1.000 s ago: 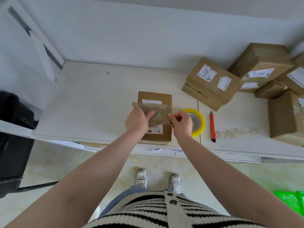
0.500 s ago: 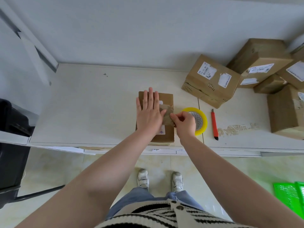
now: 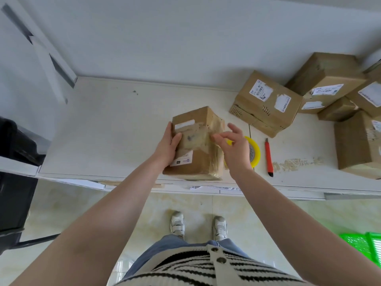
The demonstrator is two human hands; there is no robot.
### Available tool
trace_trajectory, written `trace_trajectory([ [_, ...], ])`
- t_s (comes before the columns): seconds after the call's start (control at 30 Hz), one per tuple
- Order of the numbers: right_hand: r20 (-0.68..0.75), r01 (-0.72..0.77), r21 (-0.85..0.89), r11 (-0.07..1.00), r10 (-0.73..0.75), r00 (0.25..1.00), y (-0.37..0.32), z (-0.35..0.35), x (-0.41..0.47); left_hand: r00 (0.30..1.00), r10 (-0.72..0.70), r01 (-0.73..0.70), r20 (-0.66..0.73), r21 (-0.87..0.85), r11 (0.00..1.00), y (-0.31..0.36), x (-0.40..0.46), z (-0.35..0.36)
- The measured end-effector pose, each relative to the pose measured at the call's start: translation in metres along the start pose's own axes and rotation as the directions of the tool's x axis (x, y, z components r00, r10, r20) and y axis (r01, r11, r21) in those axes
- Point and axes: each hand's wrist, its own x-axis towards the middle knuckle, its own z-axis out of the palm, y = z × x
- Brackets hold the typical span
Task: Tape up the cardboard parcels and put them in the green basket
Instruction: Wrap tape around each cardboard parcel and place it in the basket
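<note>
White wall behind, pale bench in front of it, tiled floor underneath. Left hand has its grip on the parcel: palm and fingers run along the box's left side, thumb curled over onto the top face. The box is tilted, near end right at the bench's front edge, far end up. Clear tape runs across its top and down the right side, with a white label under the thumb side and another strip near the far end.

Right hand is just right of that grip, fingers spread and loose, not holding anything. The fingertips are right at the taped right edge of the box; can't tell if they're actually touching it.

Behind the right hand sits the yellow tape roll, mostly hidden by it. Just right of the roll lies a red cutter, flat on the bench. Further out to the right of the grip is a pile of boxes against the wall, several with white labels.

Green basket is down on the floor, well off to the right of the grip, only a corner showing.
</note>
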Motion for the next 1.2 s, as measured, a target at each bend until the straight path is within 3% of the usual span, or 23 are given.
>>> trace_trajectory([
  [0.07, 0.019, -0.067, 0.009, 0.998, 0.067, 0.998, -0.004, 0.002, 0.003, 0.994, -0.049, 0.057, 0.093, -0.092, 0.994, -0.004, -0.005, -0.001],
  [0.2, 0.104, -0.319, -0.002, 0.948, 0.317, 0.943, -0.010, 0.018, 0.007, 0.969, -0.245, 0.240, -0.010, -0.174, 0.955, 0.017, 0.000, -0.007],
  [0.27, 0.158, -0.360, 0.013, 0.933, 0.354, 0.922, -0.010, 0.032, 0.005, 0.944, -0.318, 0.329, 0.085, -0.297, 0.897, 0.036, -0.005, -0.007],
  [0.33, 0.195, -0.349, 0.073, 0.934, 0.330, 0.924, -0.009, 0.049, 0.002, 0.961, -0.236, 0.263, 0.146, -0.203, 0.943, 0.044, -0.010, -0.003],
  [0.4, 0.179, -0.333, 0.069, 0.940, 0.317, 0.931, -0.008, 0.062, 0.001, 0.984, -0.151, 0.164, 0.099, -0.131, 0.978, 0.037, -0.008, -0.006],
  [0.57, 0.129, -0.323, -0.014, 0.946, 0.322, 0.938, -0.012, 0.077, 0.005, 0.987, -0.105, 0.120, 0.120, -0.126, 0.985, 0.025, 0.000, -0.019],
  [0.73, 0.116, -0.319, -0.018, 0.947, 0.319, 0.941, -0.018, 0.082, 0.004, 0.986, -0.084, 0.112, 0.145, -0.191, 0.975, 0.022, 0.003, -0.022],
  [0.83, 0.180, -0.361, 0.040, 0.932, 0.349, 0.920, -0.022, 0.079, -0.001, 0.980, -0.088, 0.131, 0.180, -0.245, 0.961, 0.022, -0.001, -0.027],
  [0.9, 0.242, -0.352, 0.122, 0.928, 0.316, 0.917, -0.024, 0.065, -0.003, 0.973, -0.128, 0.189, 0.193, -0.343, 0.920, 0.020, -0.006, -0.037],
  [1.0, 0.197, -0.272, 0.074, 0.959, 0.253, 0.947, -0.023, 0.029, -0.003, 0.945, -0.196, 0.309, 0.262, -0.522, 0.795, 0.013, -0.011, -0.055],
  [1.1, 0.193, -0.323, 0.071, 0.944, 0.305, 0.933, -0.022, -0.006, -0.008, 0.923, -0.113, 0.320, 0.369, -0.569, 0.757, 0.015, -0.014, -0.046],
  [1.2, 0.278, -0.442, 0.254, 0.860, 0.373, 0.885, -0.020, -0.030, -0.018, 0.901, -0.041, 0.306, 0.432, -0.566, 0.765, 0.029, -0.018, -0.015],
])
